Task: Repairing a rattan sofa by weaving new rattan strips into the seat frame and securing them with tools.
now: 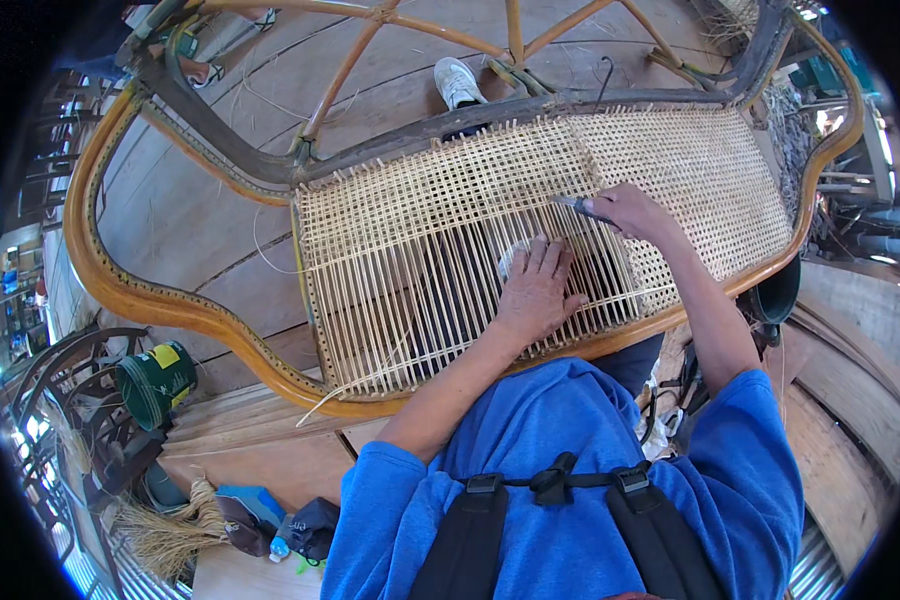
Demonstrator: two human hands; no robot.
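A curved wooden chair frame lies in front of me with a panel of woven cane stretched across it. The right part of the panel is tightly woven; the left and middle show open strands. My left hand rests flat on the cane strands near the panel's middle, fingers spread. My right hand grips a thin metal tool, whose tip points left onto the weave.
A white shoe shows beyond the frame on the plank floor. A green tin stands at the lower left beside dark metal chairs. Loose fibre bundles and a dark bag lie near my left elbow.
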